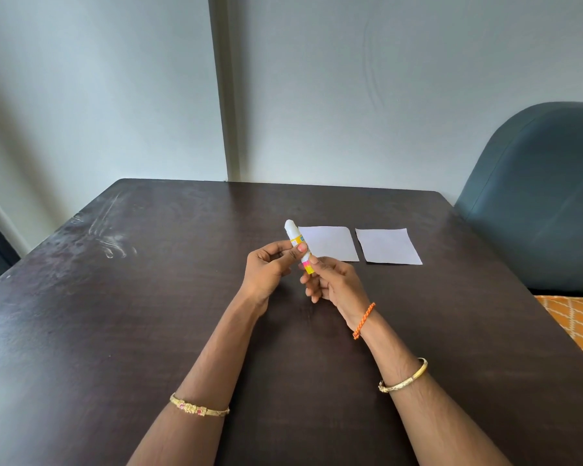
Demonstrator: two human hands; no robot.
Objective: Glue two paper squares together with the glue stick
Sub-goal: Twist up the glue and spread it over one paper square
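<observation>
Both hands, left hand (266,270) and right hand (334,284), pinch the capped glue stick (298,247) with closed fingers above the bare near tabletop (115,314), paper squares (330,243) lying beyond

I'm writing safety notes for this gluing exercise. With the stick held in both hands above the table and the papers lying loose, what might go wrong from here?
1. The cap on the glue stick looks still on; as the left hand and right hand pull, it may pop off and fall.
2. The left paper square and right paper square lie unheld, so rubbing glue may drag or crease them.
</observation>
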